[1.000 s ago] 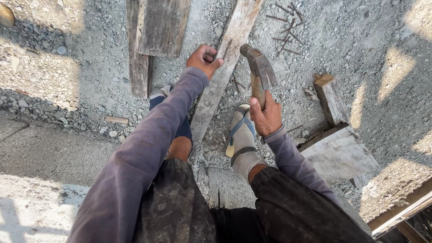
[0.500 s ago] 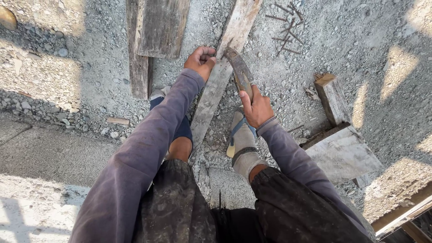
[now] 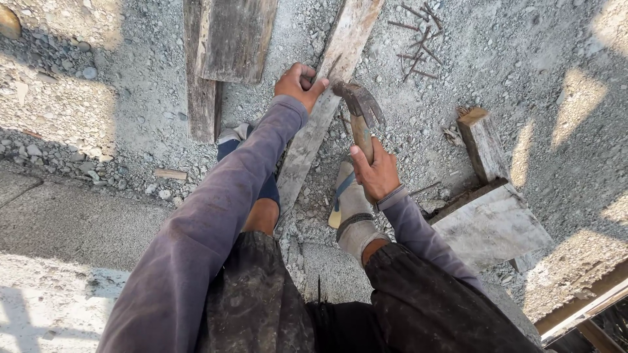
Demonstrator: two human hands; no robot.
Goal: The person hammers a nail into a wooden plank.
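Note:
I crouch over a long weathered plank [image 3: 327,85] that lies on gravel and runs away from me. My left hand [image 3: 297,85] grips the plank's left edge and pinches a thin nail that stands on the wood. My right hand [image 3: 374,173] is closed around the wooden handle of a claw hammer [image 3: 358,108]. The hammer's head rests just right of my left fingers, over the plank. Both my feet, in sandals, stand either side of the plank's near end.
Two darker boards [image 3: 229,46] lie to the upper left. Several rusty nails [image 3: 415,39] are scattered on the gravel at upper right. A short wood block [image 3: 483,144] and a flat slab [image 3: 494,225] sit at right. A concrete ledge [image 3: 65,222] is at left.
My right hand swung the hammer leftward to the nail at my left fingers, and the head now sits slightly back to the right. My left hand stayed on the plank.

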